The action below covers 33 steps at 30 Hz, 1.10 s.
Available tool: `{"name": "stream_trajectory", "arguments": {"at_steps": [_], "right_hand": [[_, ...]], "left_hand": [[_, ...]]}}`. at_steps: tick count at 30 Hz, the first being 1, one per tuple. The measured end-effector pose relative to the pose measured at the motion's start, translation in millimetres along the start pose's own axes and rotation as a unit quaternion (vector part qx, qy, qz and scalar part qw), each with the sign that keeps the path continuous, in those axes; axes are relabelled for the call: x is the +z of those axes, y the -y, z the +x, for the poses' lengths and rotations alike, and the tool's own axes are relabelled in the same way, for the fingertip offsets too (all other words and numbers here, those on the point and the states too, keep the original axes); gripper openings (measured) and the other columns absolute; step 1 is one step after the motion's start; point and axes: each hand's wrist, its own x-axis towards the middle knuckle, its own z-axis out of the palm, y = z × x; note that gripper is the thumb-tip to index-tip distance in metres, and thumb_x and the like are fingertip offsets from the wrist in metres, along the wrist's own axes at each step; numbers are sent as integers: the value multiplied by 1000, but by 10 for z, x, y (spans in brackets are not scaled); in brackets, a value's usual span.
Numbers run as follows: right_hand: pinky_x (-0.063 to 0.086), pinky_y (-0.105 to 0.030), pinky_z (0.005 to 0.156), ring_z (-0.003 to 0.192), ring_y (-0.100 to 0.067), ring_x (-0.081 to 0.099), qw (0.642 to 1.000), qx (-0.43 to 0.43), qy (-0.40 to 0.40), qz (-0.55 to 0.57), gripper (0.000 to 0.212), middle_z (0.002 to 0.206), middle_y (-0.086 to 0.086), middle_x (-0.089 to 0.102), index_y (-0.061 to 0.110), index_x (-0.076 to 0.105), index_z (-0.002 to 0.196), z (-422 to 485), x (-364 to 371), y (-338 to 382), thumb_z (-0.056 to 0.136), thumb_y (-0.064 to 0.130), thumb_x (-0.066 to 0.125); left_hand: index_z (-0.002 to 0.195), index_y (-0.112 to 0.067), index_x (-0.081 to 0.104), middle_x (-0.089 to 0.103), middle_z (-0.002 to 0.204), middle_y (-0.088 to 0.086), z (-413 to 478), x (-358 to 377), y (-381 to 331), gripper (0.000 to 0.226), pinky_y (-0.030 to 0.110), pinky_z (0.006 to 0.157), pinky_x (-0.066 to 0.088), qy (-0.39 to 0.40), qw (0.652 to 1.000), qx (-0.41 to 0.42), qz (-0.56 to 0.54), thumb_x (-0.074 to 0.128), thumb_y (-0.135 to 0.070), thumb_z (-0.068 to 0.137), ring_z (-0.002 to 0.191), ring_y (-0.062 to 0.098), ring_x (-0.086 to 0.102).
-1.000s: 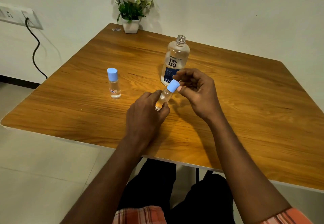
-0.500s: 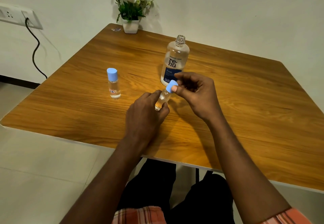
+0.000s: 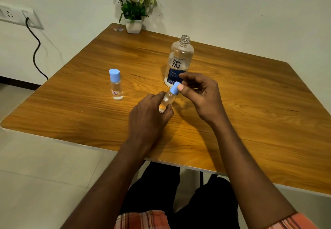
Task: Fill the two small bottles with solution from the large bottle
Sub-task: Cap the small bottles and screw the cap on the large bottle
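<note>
Two fingers of the right hand (image 3: pixel 200 92), thumb and forefinger, pinch the blue cap (image 3: pixel 174 88) of the held small bottle (image 3: pixel 165 101), the other fingers curled loosely behind. Over the last second the thumb has rolled round the cap and the cap sits lower and squarer on the neck, so it looks like it is being screwed down; that would mean this bottle is already filled and is being closed. The left hand (image 3: pixel 148 119) is wrapped round the lower body of the same bottle, holding it tilted just above the table (image 3: pixel 250 121), near the middle. To the left, well apart, the second small bottle (image 3: pixel 116 87) stands upright and capped, with clear liquid inside and a small label reading something like "9B". Just beyond the hands stands the large bottle (image 3: pixel 179 62), uncapped, printed "re-nu" and "fresh"; the smaller print is too fine to read.
</note>
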Motion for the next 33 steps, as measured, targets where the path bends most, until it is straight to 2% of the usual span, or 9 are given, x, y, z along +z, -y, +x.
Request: {"name": "stream_trajectory", "arguments": {"at_steps": [5, 10, 12, 14, 17, 22, 27, 30, 33], "right_hand": [[54, -23, 82, 97, -13, 67, 1000, 2, 20, 14, 35, 106, 0, 71, 13, 66, 114, 2, -13, 8, 82, -1, 70], [56, -30, 76, 82, -10, 63, 1000, 13, -12, 10, 35, 90, 3, 67, 13, 68, 111, 2, 25, -28, 78, 14, 79], [55, -28, 75, 85, -12, 62, 1000, 7, -11, 14, 36, 97, 0, 66, 12, 67, 115, -4, 28, -30, 80, 19, 76], [53, -22, 75, 91, -10, 62, 1000, 5, -1, 31, 33, 108, -3, 68, 10, 65, 117, 1, 8, -18, 84, 10, 70], [54, -22, 78, 95, -10, 66, 1000, 7, 15, 21, 35, 105, 0, 71, 12, 66, 114, 1, -11, 4, 82, -3, 69], [53, -34, 75, 80, -11, 62, 1000, 15, -7, 5, 37, 89, -3, 65, 16, 67, 111, -10, 25, -7, 77, 14, 80], [55, -35, 81, 97, -13, 64, 1000, 2, 12, 19, 41, 111, 0, 69, 14, 64, 119, -12, 20, -3, 78, 10, 72], [57, -37, 87, 98, -14, 68, 999, 16, 12, 27, 39, 104, 1, 72, 14, 66, 114, -9, 21, 2, 78, 0, 75], [55, -30, 79, 85, -10, 64, 1000, 21, -7, 17, 40, 93, 3, 69, 14, 66, 113, -8, 37, -7, 76, 7, 79]], "left_hand": [[120, -19, 62, 62, 83, 1, 0, -3, -4, 35, 30, 53, 44, 2, 1000, -1, -6, 63, -30, 86, 68, 17, 56], [118, -18, 63, 63, 83, 3, -2, 3, -7, 36, 33, 53, 47, -6, 1000, 2, -6, 64, -30, 84, 66, 20, 58], [118, -19, 62, 63, 83, 3, 1, 7, -5, 37, 34, 53, 48, -5, 1000, -1, -9, 59, -35, 84, 67, 22, 58], [118, -19, 62, 63, 83, 2, 1, 8, -5, 38, 36, 54, 49, -5, 1000, -3, -12, 57, -36, 83, 68, 22, 59], [119, -20, 61, 63, 83, 2, -3, 16, 4, 37, 36, 54, 49, -3, 1000, -7, -7, 60, -34, 85, 69, 22, 58], [119, -20, 62, 63, 84, 2, -6, 9, 0, 35, 34, 55, 48, 2, 1000, -1, -7, 61, -33, 86, 69, 20, 58], [117, -21, 62, 61, 81, 1, 0, 6, 4, 33, 32, 54, 44, -1, 1000, -1, -3, 62, -32, 86, 67, 19, 56], [119, -20, 62, 62, 81, 1, -4, -1, 9, 35, 30, 54, 42, -3, 1000, -2, -7, 63, -31, 86, 68, 19, 56], [120, -19, 62, 64, 85, 3, -11, -4, -4, 37, 34, 54, 47, -6, 1000, -1, -14, 64, -30, 86, 69, 20, 58]]}}
